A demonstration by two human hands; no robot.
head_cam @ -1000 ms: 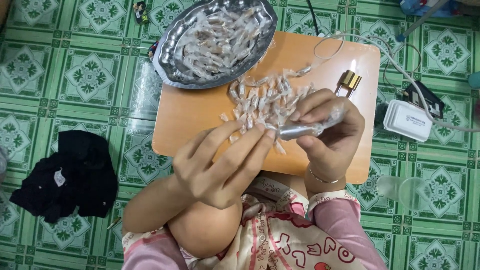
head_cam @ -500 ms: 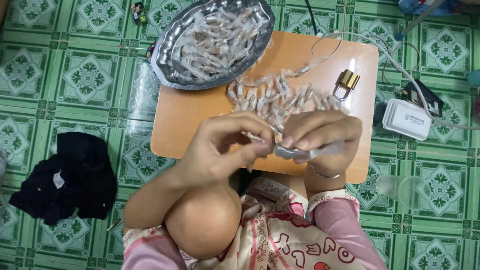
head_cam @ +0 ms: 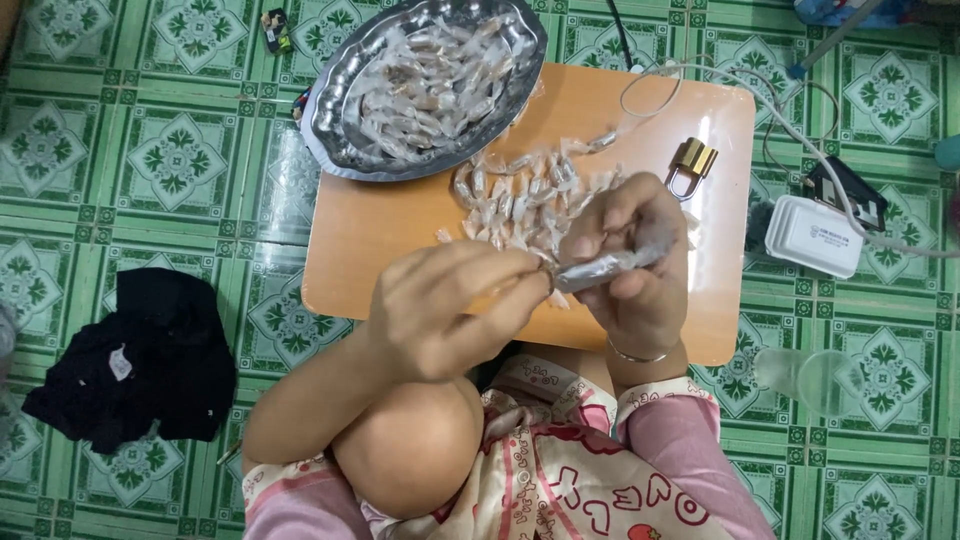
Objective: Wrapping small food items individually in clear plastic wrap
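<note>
My right hand (head_cam: 640, 265) grips a small clear plastic tube-shaped wrapper with something grey inside (head_cam: 600, 268), held level above a low wooden board (head_cam: 400, 215). My left hand (head_cam: 450, 305) pinches the tube's left end with thumb and fingers. Just beyond both hands lies a loose heap of clear-wrapped pieces (head_cam: 525, 200) on the board. A silver oval tray (head_cam: 330, 120) full of more wrapped pieces rests on the board's far left corner.
A brass padlock (head_cam: 692, 163) lies on the board's right side near a white cable (head_cam: 650, 90). A white box (head_cam: 815, 235) and a clear plastic cup (head_cam: 810, 380) sit on the green tiled floor at right. Black cloth (head_cam: 140, 360) lies at left.
My left hand has closed in from an open-fingered pose onto the tube's end. Both hands have drawn slightly nearer to me, away from the heap.
</note>
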